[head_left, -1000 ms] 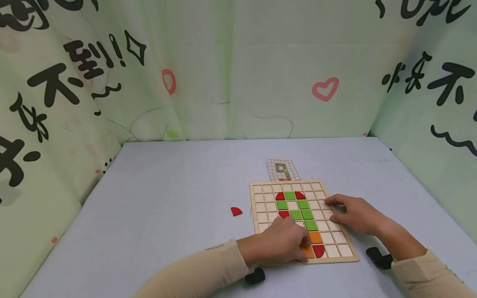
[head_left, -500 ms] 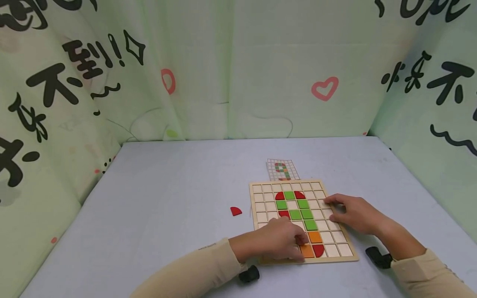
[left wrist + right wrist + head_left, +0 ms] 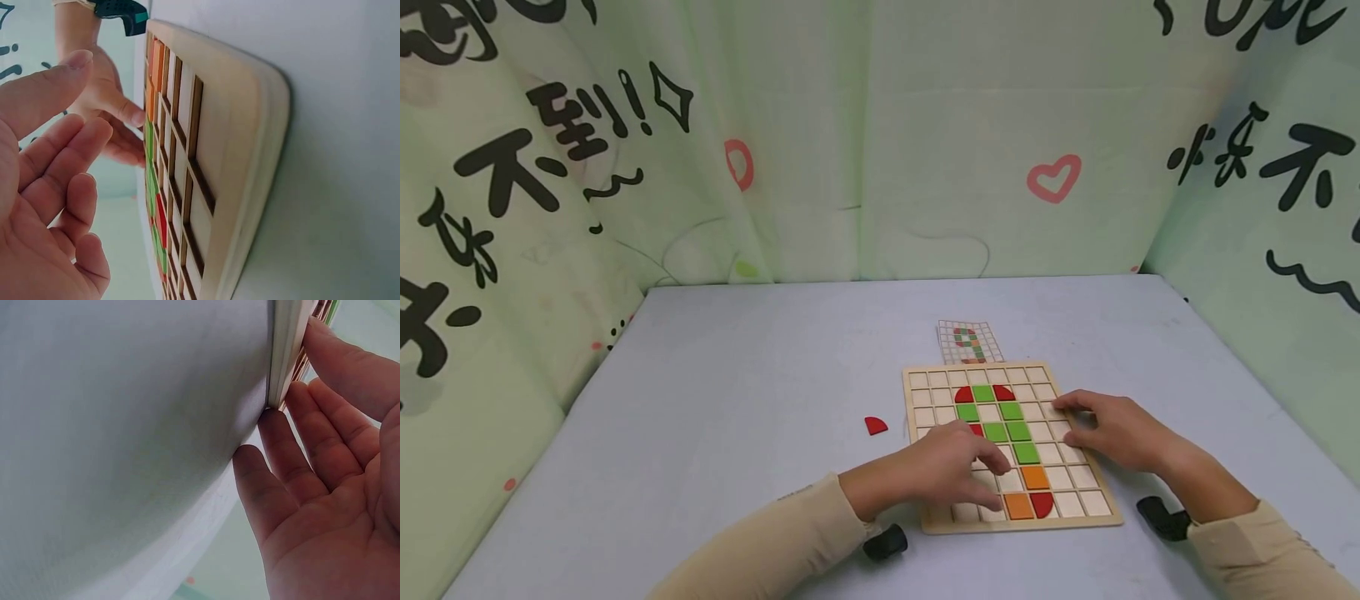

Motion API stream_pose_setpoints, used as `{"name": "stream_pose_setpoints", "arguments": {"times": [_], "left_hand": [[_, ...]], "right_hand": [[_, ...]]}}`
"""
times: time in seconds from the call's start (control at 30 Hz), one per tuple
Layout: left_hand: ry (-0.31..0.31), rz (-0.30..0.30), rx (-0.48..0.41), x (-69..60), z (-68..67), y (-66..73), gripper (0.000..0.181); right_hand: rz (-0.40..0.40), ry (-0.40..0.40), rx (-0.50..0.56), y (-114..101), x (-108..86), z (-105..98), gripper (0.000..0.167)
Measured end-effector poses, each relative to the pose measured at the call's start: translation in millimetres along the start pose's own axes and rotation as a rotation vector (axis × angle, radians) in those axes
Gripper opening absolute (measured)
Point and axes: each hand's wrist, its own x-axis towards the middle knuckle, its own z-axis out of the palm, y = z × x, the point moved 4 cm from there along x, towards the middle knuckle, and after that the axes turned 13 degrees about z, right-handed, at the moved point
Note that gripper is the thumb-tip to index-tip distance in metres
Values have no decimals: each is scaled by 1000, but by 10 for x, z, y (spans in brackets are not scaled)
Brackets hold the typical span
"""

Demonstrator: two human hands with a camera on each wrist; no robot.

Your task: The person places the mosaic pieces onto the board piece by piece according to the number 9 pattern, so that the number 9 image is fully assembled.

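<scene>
A wooden grid board [image 3: 1030,527] lies on the table, its cells partly filled with green squares [image 3: 1026,452], orange squares [image 3: 1018,506] and red quarter-circle tiles [image 3: 1042,504]. Over the board's lower left part hovers my left hand [image 3: 936,467], thumb and index finger apart, nothing between them. In the left wrist view that hand [image 3: 44,162] shows an empty palm, its fingers loosely bent. My right hand [image 3: 1120,429] rests at the board's right edge. Up close, the right hand's fingertips [image 3: 272,422] touch the board's side [image 3: 284,356], and the thumb lies along its top rim.
One loose red quarter-circle tile [image 3: 876,426] lies on the white table [image 3: 760,375], left of the board. Behind the board is a printed pattern card [image 3: 951,343] with a small coloured grid. Light green curtains [image 3: 925,167] with black writing surround the table.
My left hand lets go of the bottom-row orange square, draws back leftward and spreads its thumb and index finger. The orange square stays in its cell. My right hand keeps its place.
</scene>
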Motion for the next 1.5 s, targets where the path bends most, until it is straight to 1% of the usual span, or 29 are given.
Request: {"name": "stream_pose_setpoints", "arguments": {"times": [0.17, 0.37, 0.6, 0.63, 0.87, 1.0, 1.13, 1.27, 1.5], "left_hand": [[23, -36, -24, -68, -48, -52, 34], [66, -85, -71, -218, -160, -141, 36], [120, -113, -99, -429, -268, -338, 44], [125, -123, -100, -461, -284, -366, 45], [139, -243, -107, -677, -376, -539, 52], [164, -275, -127, -775, -420, -620, 52], [200, -282, -151, -850, -442, -713, 49], [221, -307, -136, -898, -456, -793, 49], [208, -372, -109, -918, -447, -870, 46]], "right_hand": [[0, 0, -4, 2, 2, 0, 47], [0, 3, -7, -2, 6, -4, 47], [3, 5, -7, -6, 4, 0, 47], [3, 5, -8, -5, 4, -1, 47], [6, 6, -10, 4, 8, -4, 48], [9, 5, -11, 12, 11, -12, 49], [9, 3, -8, 11, 9, -16, 49], [16, 0, -5, 9, 7, -10, 49], [20, -3, -6, 18, 5, 4, 48]]}}
